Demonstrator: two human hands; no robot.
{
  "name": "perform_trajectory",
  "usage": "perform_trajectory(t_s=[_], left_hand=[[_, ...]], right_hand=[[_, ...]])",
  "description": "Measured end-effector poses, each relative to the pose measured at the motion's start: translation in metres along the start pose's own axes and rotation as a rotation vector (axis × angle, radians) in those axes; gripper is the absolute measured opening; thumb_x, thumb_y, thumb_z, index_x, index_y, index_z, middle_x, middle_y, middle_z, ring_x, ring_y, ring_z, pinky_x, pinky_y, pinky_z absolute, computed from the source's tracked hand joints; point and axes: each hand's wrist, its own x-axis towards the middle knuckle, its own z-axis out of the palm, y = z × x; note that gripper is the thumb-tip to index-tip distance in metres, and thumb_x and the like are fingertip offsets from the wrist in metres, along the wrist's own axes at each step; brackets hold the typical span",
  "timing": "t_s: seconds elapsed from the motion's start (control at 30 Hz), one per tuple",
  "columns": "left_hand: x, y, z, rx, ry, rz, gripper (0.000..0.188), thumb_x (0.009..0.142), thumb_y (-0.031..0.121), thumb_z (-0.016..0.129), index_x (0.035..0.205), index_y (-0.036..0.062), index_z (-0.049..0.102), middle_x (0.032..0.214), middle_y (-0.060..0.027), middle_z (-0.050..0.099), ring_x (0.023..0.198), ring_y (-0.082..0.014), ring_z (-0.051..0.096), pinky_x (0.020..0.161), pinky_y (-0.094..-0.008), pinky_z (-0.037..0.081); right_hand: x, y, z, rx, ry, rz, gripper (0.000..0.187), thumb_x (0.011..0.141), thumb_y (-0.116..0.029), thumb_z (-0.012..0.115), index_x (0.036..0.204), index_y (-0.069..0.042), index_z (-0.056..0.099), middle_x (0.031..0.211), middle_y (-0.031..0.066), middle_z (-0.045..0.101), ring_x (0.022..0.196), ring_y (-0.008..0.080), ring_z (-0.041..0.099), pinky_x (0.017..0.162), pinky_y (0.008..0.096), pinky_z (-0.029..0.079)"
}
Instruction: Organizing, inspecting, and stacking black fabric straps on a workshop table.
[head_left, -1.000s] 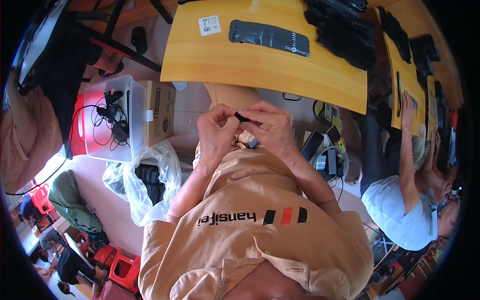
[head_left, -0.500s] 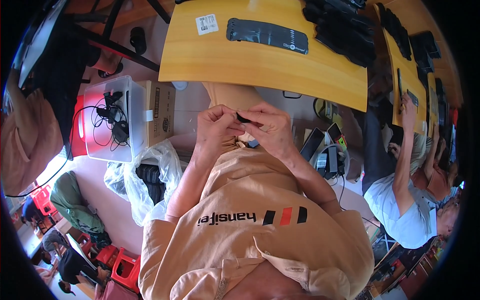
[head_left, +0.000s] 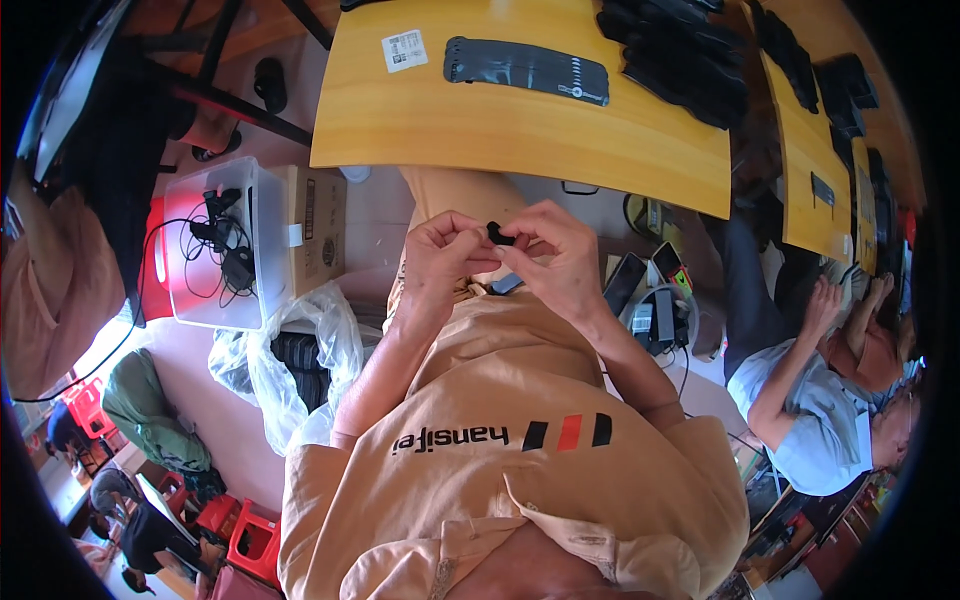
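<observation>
A small black piece (head_left: 497,233) is pinched between my two hands above my lap, in front of the table's near edge. Its exact kind is hard to make out, since the fingers cover much of it. My left hand (head_left: 440,252) is closed, with thumb and fingertips against its left side. My right hand (head_left: 560,255) grips the same piece from the right, fingers bent. On the table (head_left: 400,130) beyond them lies a flat dark-grey strip (head_left: 525,70) with a row of small marks near its right end.
A white label (head_left: 404,51) and a pile of black pieces (head_left: 680,65) lie on the table. At left stand a clear bin (head_left: 180,255) of cables, a cardboard box (head_left: 320,225) and a plastic bag (head_left: 285,400). A person in a light-blue shirt (head_left: 810,430) sits at right.
My right hand has shifted slightly up and right, showing more of the black piece. The person at right has drawn a hand back from the neighbouring table.
</observation>
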Motion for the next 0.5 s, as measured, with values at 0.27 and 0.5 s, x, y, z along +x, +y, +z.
perform_trajectory(t_s=[0.27, 0.5], left_hand=[[-0.001, -0.014, 0.02, 0.05, -0.052, -0.002, 0.007, 0.083, 0.004, 0.054, 0.081, -0.002, 0.058, 0.074, -0.0098, 0.063, 0.067, -0.0155, 0.065, 0.061, -0.0256, 0.056], [0.003, -0.025, 0.03, 0.095, -0.06, 0.019, 0.009, 0.082, 0.004, 0.055, 0.077, -0.0029, 0.056, 0.071, -0.0086, 0.062, 0.064, -0.0147, 0.064, 0.058, -0.0252, 0.055]], right_hand=[[-0.011, -0.002, -0.018, -0.103, 0.039, 0.039, 0.011, 0.07, 0.001, 0.068, 0.079, 0.004, 0.063, 0.077, 0.0113, 0.059, 0.06, 0.0185, 0.063, 0.054, 0.0248, 0.053], [-0.014, -0.004, -0.024, -0.213, 0.063, 0.081, 0.007, 0.07, 0.002, 0.062, 0.077, 0.004, 0.063, 0.072, 0.0117, 0.061, 0.06, 0.0189, 0.063, 0.053, 0.027, 0.052]])
